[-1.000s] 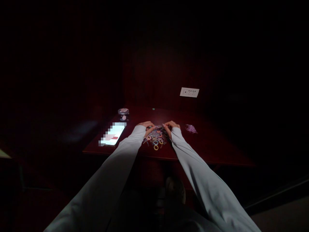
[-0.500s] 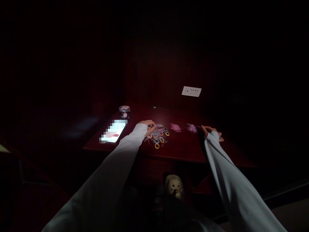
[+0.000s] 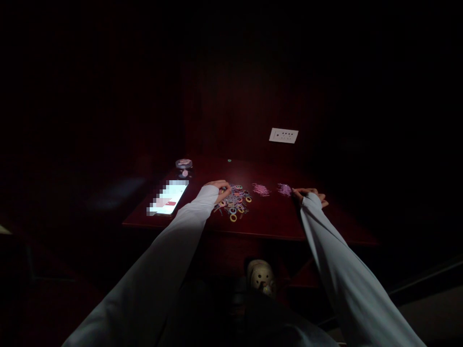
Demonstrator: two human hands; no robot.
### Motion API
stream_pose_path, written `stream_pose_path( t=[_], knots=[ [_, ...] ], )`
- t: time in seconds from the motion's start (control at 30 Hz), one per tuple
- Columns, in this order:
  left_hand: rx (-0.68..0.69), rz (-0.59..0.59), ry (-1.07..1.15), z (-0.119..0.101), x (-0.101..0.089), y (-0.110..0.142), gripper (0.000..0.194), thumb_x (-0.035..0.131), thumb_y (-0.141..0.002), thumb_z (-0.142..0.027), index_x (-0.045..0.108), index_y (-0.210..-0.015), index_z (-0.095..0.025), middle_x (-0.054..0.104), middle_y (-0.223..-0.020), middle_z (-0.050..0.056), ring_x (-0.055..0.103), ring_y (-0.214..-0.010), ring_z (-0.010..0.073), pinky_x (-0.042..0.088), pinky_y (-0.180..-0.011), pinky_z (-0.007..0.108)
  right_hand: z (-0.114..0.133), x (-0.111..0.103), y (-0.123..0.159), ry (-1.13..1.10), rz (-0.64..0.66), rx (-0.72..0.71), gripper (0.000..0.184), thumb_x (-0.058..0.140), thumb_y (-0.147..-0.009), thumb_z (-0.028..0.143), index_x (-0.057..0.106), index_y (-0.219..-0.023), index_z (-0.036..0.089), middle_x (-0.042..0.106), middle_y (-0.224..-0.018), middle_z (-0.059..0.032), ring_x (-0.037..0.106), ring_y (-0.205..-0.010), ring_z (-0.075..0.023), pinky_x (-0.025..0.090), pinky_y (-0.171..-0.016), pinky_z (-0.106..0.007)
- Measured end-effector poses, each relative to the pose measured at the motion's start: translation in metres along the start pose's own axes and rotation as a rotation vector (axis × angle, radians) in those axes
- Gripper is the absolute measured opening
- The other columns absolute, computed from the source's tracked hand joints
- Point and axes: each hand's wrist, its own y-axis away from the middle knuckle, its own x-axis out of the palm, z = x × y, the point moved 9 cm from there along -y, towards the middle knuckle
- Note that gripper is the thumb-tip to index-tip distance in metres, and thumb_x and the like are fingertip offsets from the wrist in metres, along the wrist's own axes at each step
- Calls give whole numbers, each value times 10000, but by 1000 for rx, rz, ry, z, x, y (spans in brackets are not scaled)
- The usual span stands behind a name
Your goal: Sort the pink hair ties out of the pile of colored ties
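A mixed pile of small colorful elastic hair ties [image 3: 233, 207], with some scalloped rings among them, lies on the dark red table. My left hand [image 3: 221, 186] rests at its left edge, fingers curled down; whatever they grip is hidden. To the right is a small heap of pink hair ties [image 3: 261, 190], and beyond it a heap of purple hair ties [image 3: 284, 189]. My right hand [image 3: 310, 195] is just right of the purple heap, thumb and forefinger pinched together at its edge. Anything between those fingertips is too small and dark to make out.
A lit phone [image 3: 170, 198] lies on the table's left side, with a clear lidded jar [image 3: 184, 168] behind it. One small green ring [image 3: 229, 160] sits at the back. A white socket plate [image 3: 284, 135] is on the back panel. Below the front edge shows a clog [image 3: 261, 277].
My right hand has moved left, closer to the purple heap. My left hand stays at the mixed pile. The whole view has shifted slightly.
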Motion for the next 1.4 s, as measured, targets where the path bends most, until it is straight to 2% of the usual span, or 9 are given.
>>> stream_pose_path(
  t=[0.33, 0.53, 0.67, 0.77, 0.87, 1.07, 1.23, 1.3, 1.4],
  knots=[
    [-4, 10, 14, -4, -2, 1, 180, 637, -896, -340, 775, -870, -227, 742, -858, 5, 602, -712, 144, 403, -639, 245, 1, -1, -1, 11, 29, 92, 525, 566, -902, 701, 800, -858, 232, 637, -1231, -157, 422, -1172, -390, 295, -957, -528],
    [-6, 4, 17, -7, -5, 2, 173, 637, -889, -339, 768, -856, -230, 732, -842, 6, 616, -744, 155, 407, -638, 244, -12, -9, -5, -38, -94, 174, 446, 488, -951, 555, 789, -906, 230, 670, -1169, -148, 447, -1145, -383, 326, -919, -507],
    [-8, -3, 20, -5, -5, 2, 178, 637, -888, -346, 770, -860, -231, 729, -836, 3, 611, -731, 153, 414, -646, 246, -2, -10, -2, -75, -135, 49, 564, 328, -1010, 487, 781, -802, 223, 689, -924, -124, 471, -1087, -334, 313, -936, -500],
    [-28, 6, -2, -7, -6, 2, 163, 642, -880, -328, 767, -857, -226, 730, -836, 3, 608, -733, 152, 414, -650, 244, 10, 0, 1, -3, -3, -5, 575, 316, -1022, 442, 794, -784, 227, 647, -770, -91, 499, -984, -280, 321, -930, -476],
    [-55, 29, -30, -12, -7, 2, 154, 635, -881, -300, 765, -867, -220, 722, -837, 1, 613, -752, 150, 415, -665, 237, 20, 6, 5, 40, 78, -39, 518, 372, -1011, 428, 804, -806, 228, 647, -776, -66, 504, -915, -243, 332, -912, -444],
    [-77, 46, -45, -12, -7, 3, 163, 630, -891, -314, 762, -872, -221, 726, -853, 4, 615, -766, 152, 417, -680, 240, 19, -1, 5, -31, -3, -19, 591, 343, -1032, 506, 794, -768, 230, 698, -843, -66, 516, -958, -259, 336, -960, -452],
    [-59, 34, -36, -8, -5, 2, 188, 619, -898, -346, 763, -876, -227, 734, -878, 7, 611, -763, 153, 417, -684, 247, 19, -9, -1, -97, -52, -46, 635, 267, -1065, 436, 731, -689, 220, 694, -921, -90, 515, -981, -256, 360, -933, -420],
    [-60, 21, -42, -7, -6, 1, 191, 617, -899, -339, 765, -877, -221, 737, -890, 11, 609, -758, 151, 419, -696, 251, 29, -11, 1, -49, -80, -128, 613, 292, -1064, 416, 668, -626, 213, 655, -830, -90, 506, -942, -251, 361, -907, -413],
    [-68, 7, -49, -5, -7, -1, 187, 616, -899, -334, 765, -880, -222, 743, -899, 13, 604, -753, 150, 421, -703, 254, 64, -6, 17, 10, -86, -397, 576, 354, -1059, 440, 593, -586, 214, 592, -712, -77, 492, -877, -241, 358, -855, -393]
  ],
)
